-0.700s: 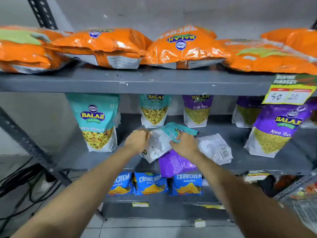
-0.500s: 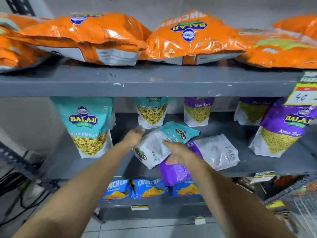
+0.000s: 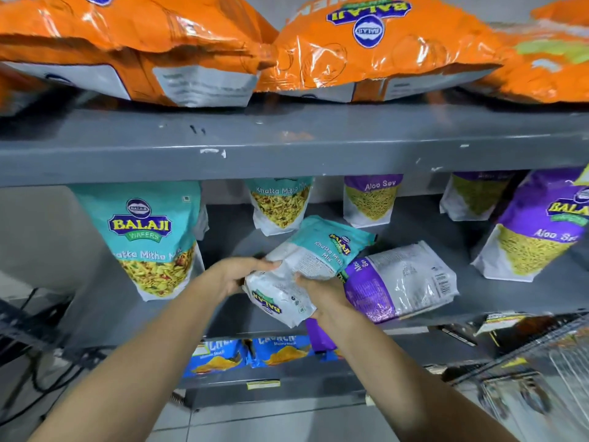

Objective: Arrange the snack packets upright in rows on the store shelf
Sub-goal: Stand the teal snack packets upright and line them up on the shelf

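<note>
Grey middle shelf (image 3: 478,250): both hands grip a tilted teal packet (image 3: 306,266).

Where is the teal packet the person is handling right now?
The teal packet sits mid-frame on the middle shelf, tilted, held between the left hand and right hand, just left of a flat purple packet.

— What stays unseen on the store shelf (image 3: 287,148)?
— Orange packets (image 3: 382,43) run off the top edge; a purple packet (image 3: 318,336) hides behind the right hand (image 3: 322,291).
— And lower down?
— Blue packets' (image 3: 280,349) lettering is cropped by the shelf above.
</note>
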A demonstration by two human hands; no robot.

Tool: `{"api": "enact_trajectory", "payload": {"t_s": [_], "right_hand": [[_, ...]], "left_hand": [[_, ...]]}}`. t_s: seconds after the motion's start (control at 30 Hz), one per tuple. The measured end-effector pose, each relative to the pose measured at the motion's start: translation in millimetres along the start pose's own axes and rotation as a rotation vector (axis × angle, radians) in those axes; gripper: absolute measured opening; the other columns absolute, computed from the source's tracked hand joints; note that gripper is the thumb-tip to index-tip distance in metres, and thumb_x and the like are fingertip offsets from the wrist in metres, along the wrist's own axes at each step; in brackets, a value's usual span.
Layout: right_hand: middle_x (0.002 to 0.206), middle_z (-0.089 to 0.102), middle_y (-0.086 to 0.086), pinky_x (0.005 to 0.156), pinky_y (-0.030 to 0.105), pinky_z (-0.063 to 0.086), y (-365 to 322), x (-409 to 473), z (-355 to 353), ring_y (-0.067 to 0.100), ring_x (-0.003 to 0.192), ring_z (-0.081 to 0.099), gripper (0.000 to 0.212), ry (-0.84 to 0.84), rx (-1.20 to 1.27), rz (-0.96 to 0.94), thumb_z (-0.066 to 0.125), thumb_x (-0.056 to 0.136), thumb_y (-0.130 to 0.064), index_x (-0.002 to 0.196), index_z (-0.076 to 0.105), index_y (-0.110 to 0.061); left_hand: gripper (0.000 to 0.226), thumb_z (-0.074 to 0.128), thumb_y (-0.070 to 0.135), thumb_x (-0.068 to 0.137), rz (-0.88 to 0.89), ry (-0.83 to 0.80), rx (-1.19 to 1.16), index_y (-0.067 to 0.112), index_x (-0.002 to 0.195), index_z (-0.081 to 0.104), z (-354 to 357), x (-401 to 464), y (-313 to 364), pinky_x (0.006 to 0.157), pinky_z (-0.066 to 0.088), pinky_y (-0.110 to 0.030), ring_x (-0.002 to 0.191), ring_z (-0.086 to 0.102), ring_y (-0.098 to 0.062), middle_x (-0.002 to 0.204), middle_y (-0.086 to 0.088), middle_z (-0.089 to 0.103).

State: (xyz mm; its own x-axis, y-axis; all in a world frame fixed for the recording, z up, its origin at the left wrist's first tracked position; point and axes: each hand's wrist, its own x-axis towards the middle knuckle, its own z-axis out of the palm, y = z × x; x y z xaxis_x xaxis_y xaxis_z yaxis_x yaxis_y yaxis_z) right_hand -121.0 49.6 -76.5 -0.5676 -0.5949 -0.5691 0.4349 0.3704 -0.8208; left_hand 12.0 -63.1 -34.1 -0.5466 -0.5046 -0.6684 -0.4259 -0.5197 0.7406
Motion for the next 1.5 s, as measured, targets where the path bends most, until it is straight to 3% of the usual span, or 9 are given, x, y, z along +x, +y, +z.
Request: {"api": "enact_trajectory", "payload": {"t_s": [0.17,0.33,0.53,0.7,0.97,1.13,1.3,1.4,1.5], "right_hand": [[0.115,0.074,0.009,0.091,0.050,0.059,-5,-50,-24,0.028,0.104,0.072,0.049,-0.051,0.024,-0.079,0.084,0.075,-0.011,0.119,0.064,-0.005],[0.114,0.074,0.002,0.074,0.022,0.059,-22,-62,-49,0.016,0.103,0.071,0.056,-0.183,-0.107,-0.318,0.084,0.075,-0.003,0.124,0.058,-0.013],[0.113,0.071,-0.011,0.085,0.019,0.052,-53,-30,-47,0.000,0.104,0.067,0.062,-0.265,-0.421,-0.576,0.085,0.073,-0.004,0.122,0.054,-0.026],[0.120,0.071,-0.002,0.100,0.037,0.054,-55,13,-28,0.018,0.114,0.068,0.066,-0.260,-0.501,-0.706,0.084,0.069,-0.005,0.127,0.057,-0.022],[0.119,0.070,0.002,0.100,0.039,0.054,-37,40,-31,0.020,0.114,0.067,0.057,-0.248,-0.497,-0.560,0.075,0.077,0.008,0.124,0.057,-0.019],[0.119,0.072,0.010,0.102,0.043,0.053,-52,42,-34,0.025,0.111,0.067,0.048,-0.295,-0.437,-0.389,0.052,0.083,0.019,0.104,0.063,-0.023],[0.110,0.071,0.007,0.089,0.044,0.059,-60,36,-29,0.028,0.104,0.069,0.040,-0.303,-0.345,-0.274,0.038,0.096,0.007,0.098,0.062,-0.024],[0.109,0.069,0.009,0.067,0.033,0.061,-60,30,-27,0.021,0.087,0.071,0.021,-0.389,-0.287,-0.261,0.050,0.100,-0.003,0.117,0.054,-0.015],[0.109,0.070,0.013,0.068,0.030,0.061,-50,33,-24,0.027,0.094,0.070,0.047,-0.387,-0.314,-0.300,0.068,0.092,-0.010,0.134,0.046,-0.009]], "left_hand": [[0.047,0.093,0.025,0.050,0.161,0.138,-0.053,0.005,0.090,0.076,12,-35,-21,0.093,0.053,-0.040,0.089,0.071,-0.028,0.094,-0.017,0.077],[0.048,0.086,0.002,0.064,0.383,0.229,-0.137,-0.003,0.109,0.069,20,-56,-34,0.071,0.060,-0.031,0.081,0.073,-0.021,0.102,-0.016,0.076],[0.056,0.089,-0.003,0.058,0.579,0.466,0.011,0.006,0.104,0.058,27,-41,-37,0.075,0.060,-0.030,0.088,0.070,-0.020,0.100,-0.008,0.073],[0.063,0.094,0.011,0.054,0.637,0.600,0.131,0.012,0.104,0.056,17,-10,-36,0.085,0.058,-0.044,0.095,0.070,-0.018,0.100,0.007,0.071],[0.050,0.091,0.019,0.062,0.642,0.660,0.311,0.014,0.105,0.065,16,13,-40,0.069,0.047,-0.005,0.084,0.065,-0.018,0.098,-0.002,0.067],[0.055,0.088,0.031,0.067,0.588,0.726,0.394,0.014,0.114,0.065,19,12,-41,0.075,0.055,-0.032,0.084,0.067,-0.026,0.092,-0.005,0.072],[0.070,0.085,0.015,0.073,0.583,0.738,0.275,0.010,0.134,0.050,23,12,-44,0.076,0.053,-0.025,0.088,0.068,-0.025,0.102,-0.008,0.067],[0.069,0.079,-0.002,0.074,0.616,0.605,0.166,0.011,0.130,0.043,25,14,-47,0.089,0.047,-0.014,0.113,0.061,-0.019,0.116,0.005,0.058],[0.082,0.080,-0.011,0.065,0.604,0.362,0.139,0.016,0.128,0.035,28,13,-51,0.090,0.045,-0.010,0.126,0.052,-0.013,0.122,0.015,0.052]]}}
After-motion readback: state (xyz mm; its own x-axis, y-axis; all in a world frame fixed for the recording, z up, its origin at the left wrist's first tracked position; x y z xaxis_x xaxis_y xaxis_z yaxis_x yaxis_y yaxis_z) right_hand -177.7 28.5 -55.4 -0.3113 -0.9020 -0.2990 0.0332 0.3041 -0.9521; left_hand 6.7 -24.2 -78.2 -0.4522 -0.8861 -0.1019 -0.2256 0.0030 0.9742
